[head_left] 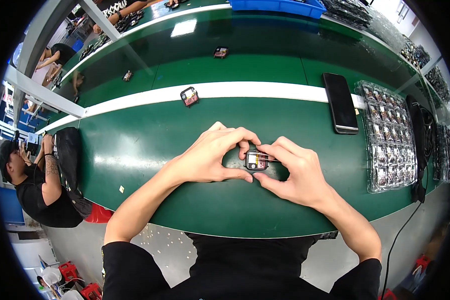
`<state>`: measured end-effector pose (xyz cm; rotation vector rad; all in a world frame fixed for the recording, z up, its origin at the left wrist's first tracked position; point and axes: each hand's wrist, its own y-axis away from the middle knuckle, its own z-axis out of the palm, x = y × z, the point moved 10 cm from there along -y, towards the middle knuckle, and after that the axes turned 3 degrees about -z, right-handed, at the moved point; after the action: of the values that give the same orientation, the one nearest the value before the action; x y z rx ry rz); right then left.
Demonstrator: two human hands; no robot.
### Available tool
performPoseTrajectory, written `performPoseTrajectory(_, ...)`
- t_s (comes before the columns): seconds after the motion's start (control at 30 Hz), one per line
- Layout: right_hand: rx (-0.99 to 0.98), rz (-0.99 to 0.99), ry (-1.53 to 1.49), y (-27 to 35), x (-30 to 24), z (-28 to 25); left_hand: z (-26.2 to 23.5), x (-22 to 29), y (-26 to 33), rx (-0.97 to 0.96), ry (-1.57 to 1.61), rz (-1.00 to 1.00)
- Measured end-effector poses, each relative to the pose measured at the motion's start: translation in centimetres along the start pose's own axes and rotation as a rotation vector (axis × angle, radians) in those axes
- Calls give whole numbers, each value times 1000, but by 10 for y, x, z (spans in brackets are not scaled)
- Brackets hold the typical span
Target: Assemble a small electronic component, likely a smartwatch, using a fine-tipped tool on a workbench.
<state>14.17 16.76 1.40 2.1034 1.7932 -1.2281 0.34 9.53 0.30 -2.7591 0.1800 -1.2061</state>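
Observation:
A small black square watch case [256,160], with electronics showing inside, lies on the green bench between my two hands. My left hand [212,155] curls round its left side; its index finger reaches over the top edge and its thumb rests near the lower left corner. From the right, my right hand [300,172] closes in with its index finger at the top edge and its thumb just below the case. Thin pale lines cross the case toward my right fingers; whether they are wires or a slim tool I cannot make out.
Similar cases lie on the white strip [225,90] and the belt beyond. To the right are a black phone [340,102], a clear tray [391,137] of small parts and a black cable [427,130]. A blue bin [280,7] stands at the back. A co-worker [40,185] sits at left.

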Motion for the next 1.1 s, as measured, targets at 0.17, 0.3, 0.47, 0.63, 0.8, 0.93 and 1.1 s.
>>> performPoseTrajectory(0.17, 17, 35, -44, 0, 4, -2, 1, 4, -3, -24, -18, -5)
performPoseTrajectory(0.3, 12, 59, -2, 6, 3, -27, -4, 14, -8, -125, 0, -52)
performPoseTrajectory(0.47, 276, 46, 127, 17, 1, -119, -26, 2, -26, -176, 127, -116)
performPoseTrajectory(0.63, 542, 350, 493, 55, 53, -243, -88, -31, -76, 158, -370, -30)
performPoseTrajectory(0.8, 698, 666, 524, 135, 123, -321, -116, -85, -128, 289, -669, -141)
performPoseTrajectory(0.93, 691, 743, 597, 158, 139, -322, -116, -126, -148, 274, -717, -254)
performPoseTrajectory(1.1, 655, 786, 626, 166, 145, -319, -109, -125, -157, 293, -652, -233)
